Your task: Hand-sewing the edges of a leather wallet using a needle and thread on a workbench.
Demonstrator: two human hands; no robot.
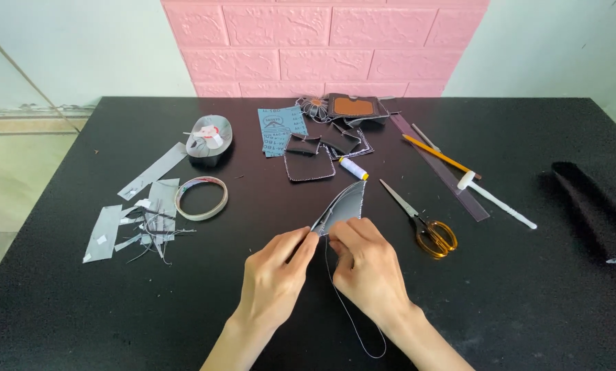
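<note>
Both hands meet over a folded grey leather piece (346, 203) standing on edge above the black table (514, 302). My left hand (277, 275) pinches its lower left corner between thumb and fingers. My right hand (366, 264) grips the lower edge just beside it. A dark thread (353, 319) hangs from the piece and loops down between my wrists. Whether a needle is held is too small to tell.
Orange-handled scissors (425, 223) lie right of my hands. A thread spool (354, 168), stitched leather pieces (308, 165), blue sandpaper (280, 129), a tape ring (201, 198), grey scraps (139, 220), a ruler (445, 172), pencil (438, 154) and a dark cloth (597, 206) lie around.
</note>
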